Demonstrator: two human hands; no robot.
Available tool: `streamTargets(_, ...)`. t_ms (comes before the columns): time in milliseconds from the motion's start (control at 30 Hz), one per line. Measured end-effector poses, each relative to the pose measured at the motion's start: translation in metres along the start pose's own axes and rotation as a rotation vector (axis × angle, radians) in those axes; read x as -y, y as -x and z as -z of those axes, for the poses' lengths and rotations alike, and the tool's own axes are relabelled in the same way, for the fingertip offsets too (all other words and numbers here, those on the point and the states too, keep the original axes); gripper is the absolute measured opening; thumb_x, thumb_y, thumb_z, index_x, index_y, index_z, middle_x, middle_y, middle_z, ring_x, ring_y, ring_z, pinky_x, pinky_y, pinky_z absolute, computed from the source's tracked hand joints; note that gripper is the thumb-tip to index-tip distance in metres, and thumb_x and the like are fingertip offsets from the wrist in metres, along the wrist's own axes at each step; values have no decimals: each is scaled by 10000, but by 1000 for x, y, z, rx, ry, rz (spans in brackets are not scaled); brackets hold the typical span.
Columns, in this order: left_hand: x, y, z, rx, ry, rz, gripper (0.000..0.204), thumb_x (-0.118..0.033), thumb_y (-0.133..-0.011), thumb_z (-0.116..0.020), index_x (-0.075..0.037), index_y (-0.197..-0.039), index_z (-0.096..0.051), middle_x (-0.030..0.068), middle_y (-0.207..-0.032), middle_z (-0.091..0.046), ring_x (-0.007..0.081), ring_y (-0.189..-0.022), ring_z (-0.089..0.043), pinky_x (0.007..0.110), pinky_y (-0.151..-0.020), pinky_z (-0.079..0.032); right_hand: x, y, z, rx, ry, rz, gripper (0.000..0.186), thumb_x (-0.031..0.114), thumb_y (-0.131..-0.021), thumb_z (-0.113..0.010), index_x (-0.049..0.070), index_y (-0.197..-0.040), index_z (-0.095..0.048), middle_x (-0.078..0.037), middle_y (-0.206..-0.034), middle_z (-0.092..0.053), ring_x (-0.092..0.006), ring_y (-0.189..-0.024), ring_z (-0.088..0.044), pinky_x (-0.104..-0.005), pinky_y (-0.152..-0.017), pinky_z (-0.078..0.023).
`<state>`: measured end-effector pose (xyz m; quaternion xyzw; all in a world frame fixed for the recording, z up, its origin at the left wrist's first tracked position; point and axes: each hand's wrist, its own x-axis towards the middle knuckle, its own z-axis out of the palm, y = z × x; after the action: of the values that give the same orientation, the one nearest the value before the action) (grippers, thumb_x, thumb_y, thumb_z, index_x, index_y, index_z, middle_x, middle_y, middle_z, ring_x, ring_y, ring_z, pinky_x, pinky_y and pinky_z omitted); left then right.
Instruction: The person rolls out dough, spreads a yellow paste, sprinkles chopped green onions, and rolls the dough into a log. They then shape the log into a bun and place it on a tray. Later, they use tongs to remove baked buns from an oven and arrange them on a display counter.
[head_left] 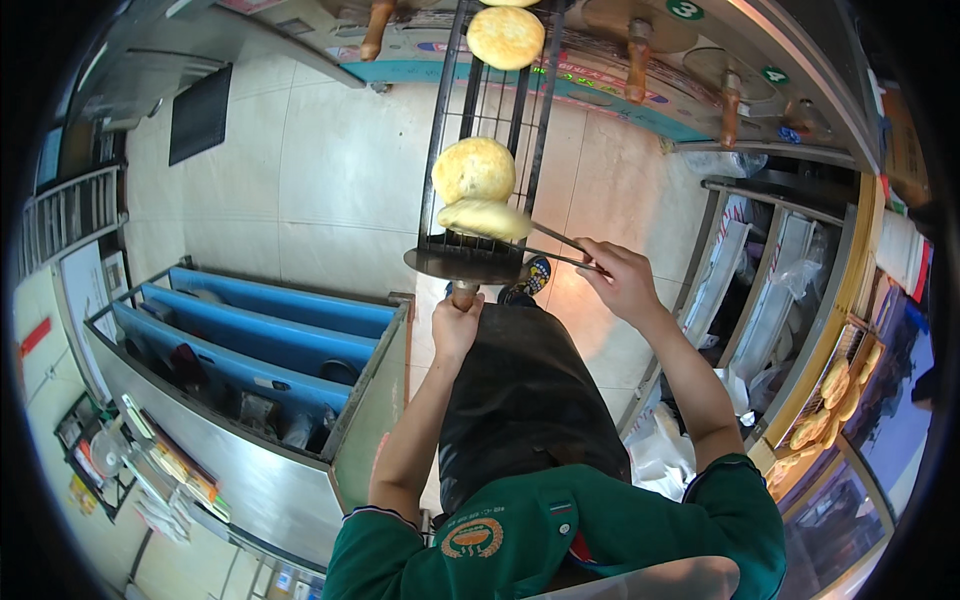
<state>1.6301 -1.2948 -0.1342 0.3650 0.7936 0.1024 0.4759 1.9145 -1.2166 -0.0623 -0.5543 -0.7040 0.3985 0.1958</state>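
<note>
Gripping wooden handle [463, 294] of round pan [465, 265], frame centre: left hand [456, 325], closed | right hand [622, 280], right of centre, closed on tongs [560, 245] | tongs pinch flatbread [484, 218] just above pan | second flatbread [473, 169] on black rack [487, 110] behind | third flatbread [506, 37] at top.

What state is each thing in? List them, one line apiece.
left hand: closed on the wooden handle of the round pan
right hand: closed on metal tongs
tongs: pinching a flatbread, tilted, lifted off the rack
wire rack: two flatbreads lying on it
</note>
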Motion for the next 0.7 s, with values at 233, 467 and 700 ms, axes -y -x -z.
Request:
streamTargets(233,-27,-33,0,56,123,37,375,-297,-869,-775,25,-716,-657,109,-551,-611,204,-448,-578,372,-491,-456,-22,-42,-12,-324,308,144,393,104,-822,-738,71,-1203,-648,-71,-955,-695,-227,-854,-686,-334,-703,-567)
streamTargets(467,-75,-102,-7,76,115,-70,216,-226,-934,-706,-37,-830,-707,0,-520,-495,104,-414,-427,322,-393,-329,-49,-17,-4,-226,-974,-295,401,127,-947,-686,26,-1330,-620,-21,-938,-690,-58,-781,-607,-241,-686,-530)
streamTargets(700,-193,-199,-17,91,236,-46,407,-288,-939,-715,-122,-709,-424,-16,-479,-378,141,-334,-358,310,-317,-327,-95,124,94,-742,-1109,-452,302,169,-958,-672,11,-1215,-679,-17,-892,-655,-81,-696,-552,-243,-665,-478)
